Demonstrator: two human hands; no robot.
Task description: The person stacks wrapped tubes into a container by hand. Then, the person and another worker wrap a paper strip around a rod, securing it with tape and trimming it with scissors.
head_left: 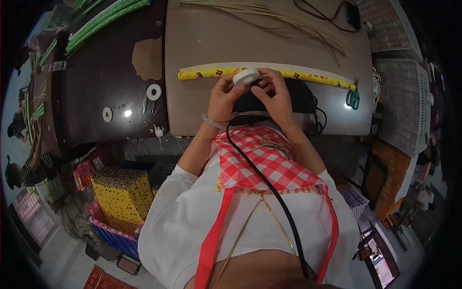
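Observation:
A roll of white tape is gripped in my left hand, thumb in front of it and fingers around its left side. My right hand is close against the roll's right edge, its fingers curled. Whether it pinches the tape's loose end is too small to see. Just behind both hands lies a long yellow patterned paper tube, with a pale strip along its far edge. Green-handled scissors rest at the tube's right end. Beneath my hands is a black object, partly covered by them.
Thin tan strips and a dark corded device lie at the table's back. Two tape rolls sit on the dark left table, beyond them green tubes. Yellow bundled tubes fill a blue basket. Other people are at the far left.

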